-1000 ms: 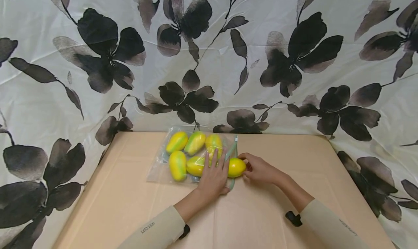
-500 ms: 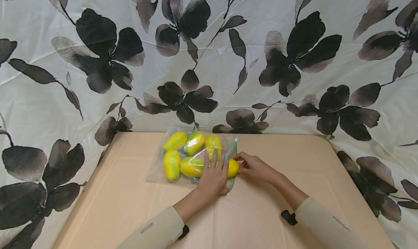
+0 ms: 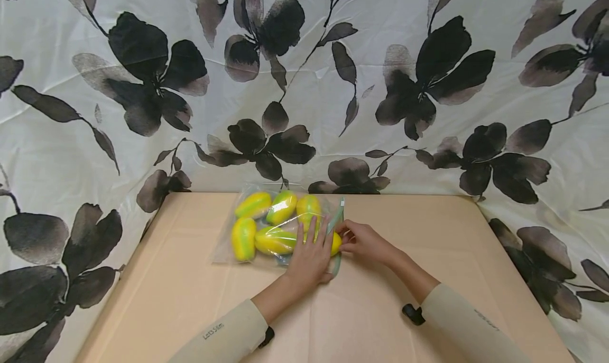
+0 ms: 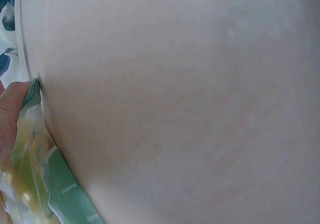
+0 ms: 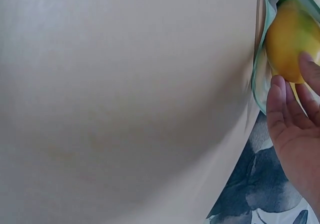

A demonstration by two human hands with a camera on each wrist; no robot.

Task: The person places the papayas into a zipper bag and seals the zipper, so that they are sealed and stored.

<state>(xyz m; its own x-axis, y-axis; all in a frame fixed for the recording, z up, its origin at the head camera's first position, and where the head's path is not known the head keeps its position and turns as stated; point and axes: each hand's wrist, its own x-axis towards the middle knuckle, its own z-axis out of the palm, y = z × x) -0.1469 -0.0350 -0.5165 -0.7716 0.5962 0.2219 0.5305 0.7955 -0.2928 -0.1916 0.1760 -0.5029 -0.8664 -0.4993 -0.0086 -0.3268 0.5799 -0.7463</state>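
Several yellow-green mangoes (image 3: 253, 205) lie inside a clear zip bag (image 3: 222, 251) with a green-edged mouth. My left hand (image 3: 308, 254) rests over the bag near its mouth, fingers straight and spread across the plastic. In the left wrist view, the left thumb (image 4: 12, 101) touches the green lip of the bag. At the mouth, my right hand (image 3: 368, 241) holds the outer end of one mango (image 5: 287, 39) between thumb and fingertips. Most of this mango is within the bag, and my left fingers hide part of it in the head view.
The bag lies toward the back of a tan cardboard surface (image 3: 404, 215). Behind and beside it hangs a white cloth (image 3: 333, 109) with dark flowers. A green printed label strip (image 4: 70, 189) runs along the bag in the left wrist view.
My right hand has moved left, taking the mango deeper into the bag's mouth. The mangoes in the lower row have shifted left. My left hand has stayed in place.
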